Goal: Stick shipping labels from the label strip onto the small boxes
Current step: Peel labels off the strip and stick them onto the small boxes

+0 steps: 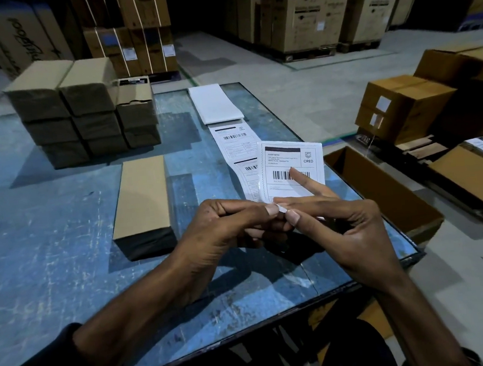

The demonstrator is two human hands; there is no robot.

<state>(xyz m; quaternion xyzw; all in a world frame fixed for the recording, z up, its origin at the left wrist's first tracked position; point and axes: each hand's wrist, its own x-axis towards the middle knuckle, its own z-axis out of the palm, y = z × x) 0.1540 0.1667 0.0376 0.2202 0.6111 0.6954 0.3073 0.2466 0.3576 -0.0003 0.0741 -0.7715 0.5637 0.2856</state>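
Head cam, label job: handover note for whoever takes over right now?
Left hand and right hand both pinch the lower corner of the white printed shipping label, held above the blue table.
The white label strip lies on the table behind it.
The long brown cardboard box lies alone, top bare.
Stacked brown boxes wait at rear left.
Left: stick this label on, then the rest.

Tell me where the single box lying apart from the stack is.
In the head view the single box lies on the blue table, left of the label strip, just ahead of the left hand.
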